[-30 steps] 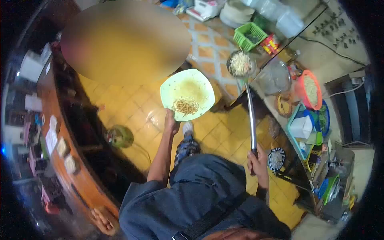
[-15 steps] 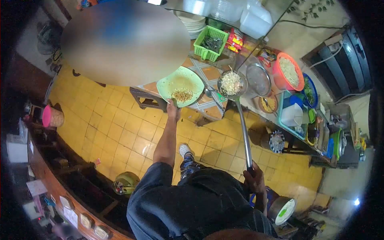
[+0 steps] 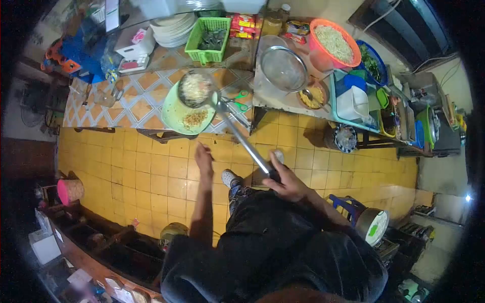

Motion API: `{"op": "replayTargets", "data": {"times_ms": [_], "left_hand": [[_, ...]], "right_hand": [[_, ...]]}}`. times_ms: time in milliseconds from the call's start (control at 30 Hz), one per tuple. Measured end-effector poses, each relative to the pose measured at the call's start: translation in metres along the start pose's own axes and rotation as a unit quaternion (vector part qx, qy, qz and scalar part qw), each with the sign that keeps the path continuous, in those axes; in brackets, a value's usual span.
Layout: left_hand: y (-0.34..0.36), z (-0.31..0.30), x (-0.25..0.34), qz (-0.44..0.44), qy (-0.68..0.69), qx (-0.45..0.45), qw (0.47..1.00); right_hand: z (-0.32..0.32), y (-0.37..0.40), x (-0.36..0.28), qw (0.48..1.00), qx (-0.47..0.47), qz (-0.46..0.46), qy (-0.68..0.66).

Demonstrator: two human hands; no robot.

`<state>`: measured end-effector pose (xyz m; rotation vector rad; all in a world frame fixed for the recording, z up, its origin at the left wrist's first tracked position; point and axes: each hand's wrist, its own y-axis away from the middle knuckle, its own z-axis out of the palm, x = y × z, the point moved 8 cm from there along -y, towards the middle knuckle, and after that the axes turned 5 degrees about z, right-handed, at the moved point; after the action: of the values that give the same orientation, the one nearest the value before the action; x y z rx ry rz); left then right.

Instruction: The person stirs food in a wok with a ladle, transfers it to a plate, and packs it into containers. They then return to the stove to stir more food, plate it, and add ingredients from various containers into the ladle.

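My right hand (image 3: 287, 183) is closed around the dark grip of a long-handled strainer (image 3: 243, 140). The strainer's round head carries pale shredded food (image 3: 196, 90), perhaps noodles or bean sprouts, and is over the back part of a pale green bowl (image 3: 171, 112). In the bowl's front part lies a brownish crumbly food (image 3: 195, 119). My left hand (image 3: 204, 158) is just in front of the bowl, apart from it and over the floor, fingers loosely stretched and holding nothing. Green-handled scissors (image 3: 241, 100) lie right of the bowl, partly behind the strainer.
Behind the bowl on the tiled table are a green basket (image 3: 191, 49) of dark utensils and stacked plates (image 3: 174, 31). The right-hand counter holds a round sieve (image 3: 284, 69), an orange basin (image 3: 317, 25) of pale strands and a light-blue tray (image 3: 339, 112). A stool (image 3: 156, 135) stands under the table.
My left hand has let go of the bowl, which now rests on the table. My right hand has swung the loaded strainer leftward over it. The blurred area at upper left is gone.
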<state>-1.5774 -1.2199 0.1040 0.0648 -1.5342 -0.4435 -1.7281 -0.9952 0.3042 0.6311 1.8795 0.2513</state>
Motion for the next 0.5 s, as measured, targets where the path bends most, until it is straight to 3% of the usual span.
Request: {"op": "replayTargets", "data": {"times_ms": [33, 100, 133, 167, 233, 267, 333, 367, 433, 467, 500], "left_hand": [[0.038, 0.027, 0.013, -0.024, 0.064, -0.072, 0.995], [0.107, 0.085, 0.045, -0.081, 0.175, -0.16, 0.968], [0.13, 0.109, 0.066, -0.073, 0.188, -0.136, 0.97], [0.146, 0.119, 0.061, -0.121, 0.202, -0.072, 0.969], [0.157, 0.143, 0.079, -0.061, 0.059, -0.058, 0.995], [0.155, 0.155, 0.066, -0.054, 0.058, -0.047, 0.996], [0.148, 0.158, 0.051, 0.083, -0.004, 0.012, 0.996], [0.15, 0.162, 0.055, 0.086, -0.012, 0.014, 0.996], [0.161, 0.159, 0.053, 0.003, 0.012, 0.057, 0.998], [0.178, 0.163, 0.06, -0.08, 0.149, 0.075, 0.983], [0.188, 0.15, 0.055, -0.065, 0.135, 0.092, 0.984]], "right_hand": [[0.0, -0.008, -0.01, 0.999, -0.012, -0.052, 0.0], [0.002, -0.029, 0.002, 0.999, -0.046, -0.014, 0.014], [0.007, -0.039, 0.015, 0.996, -0.082, 0.025, 0.039], [0.016, -0.051, 0.027, 0.995, -0.088, 0.02, 0.038], [-0.001, -0.057, 0.017, 0.962, 0.061, -0.26, -0.058], [-0.02, -0.058, 0.018, 0.96, 0.053, -0.268, -0.061], [-0.029, -0.066, 0.035, 0.989, -0.094, -0.118, 0.003], [-0.056, -0.065, 0.024, 0.988, -0.096, -0.122, -0.005], [-0.11, -0.064, 0.021, 0.968, -0.182, -0.071, 0.16], [-0.156, -0.074, 0.019, 0.984, -0.073, -0.094, 0.134], [-0.203, -0.085, 0.022, 0.987, 0.037, -0.118, 0.106]]}}
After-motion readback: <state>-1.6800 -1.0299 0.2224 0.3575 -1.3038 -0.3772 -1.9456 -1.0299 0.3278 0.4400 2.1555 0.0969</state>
